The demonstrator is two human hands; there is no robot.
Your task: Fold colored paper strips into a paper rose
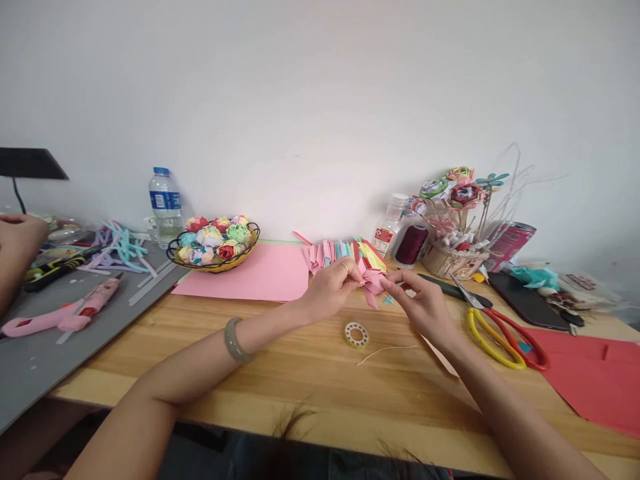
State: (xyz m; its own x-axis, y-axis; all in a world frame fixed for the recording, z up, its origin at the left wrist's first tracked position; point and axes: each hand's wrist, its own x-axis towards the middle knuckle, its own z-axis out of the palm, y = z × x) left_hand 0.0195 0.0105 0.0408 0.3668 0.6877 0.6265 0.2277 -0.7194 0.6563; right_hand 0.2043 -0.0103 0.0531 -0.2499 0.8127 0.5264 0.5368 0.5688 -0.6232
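A pink folded paper piece [373,285] is held between both hands above the wooden table [300,360]. My left hand [331,287] pinches its left side; a ring and a bracelet show on that hand and wrist. Fingers of my right hand [419,301] are closed on its right side. Behind the piece stands a row of folded paper strips [325,255], pink, blue, red and yellow. A tape roll [356,335] lies below the hands, with a thin pale string [385,351] beside it.
Left: a basket of paper flowers [215,265], a water bottle [166,207], a pink glue gun [90,307] and another person's hand [20,243]. Right: scissors [500,333], a dark thread spool [411,245], a phone [527,301], red paper [595,373] and a flower pot [453,261].
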